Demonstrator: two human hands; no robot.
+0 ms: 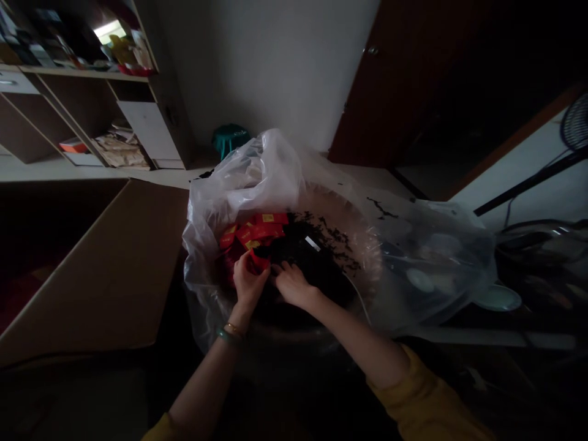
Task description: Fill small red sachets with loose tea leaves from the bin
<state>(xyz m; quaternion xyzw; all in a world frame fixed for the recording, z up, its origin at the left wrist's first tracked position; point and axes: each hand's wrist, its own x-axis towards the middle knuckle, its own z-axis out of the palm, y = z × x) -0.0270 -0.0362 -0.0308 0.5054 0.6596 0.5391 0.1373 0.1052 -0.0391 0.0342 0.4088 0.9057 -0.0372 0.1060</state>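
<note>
A big clear plastic bag (257, 177) lines a round basin and lies open in front of me. Inside it sits a dark heap of loose tea leaves (307, 257) with several small red packets (257, 233) piled at its left. My left hand (248, 282) is closed around one red packet (260, 260) at the edge of the heap. My right hand (291, 285) rests beside it, fingers curled and pinching at the packet's mouth and the dark leaves. A green bangle is on my left wrist; both sleeves are yellow.
An open cardboard box (105, 269) stands to the left. Shelves (82, 92) with papers line the back left wall. A teal stool (229, 139) is behind the bag. More plastic over dishes (432, 263) lies to the right, with a fan (574, 125) at far right.
</note>
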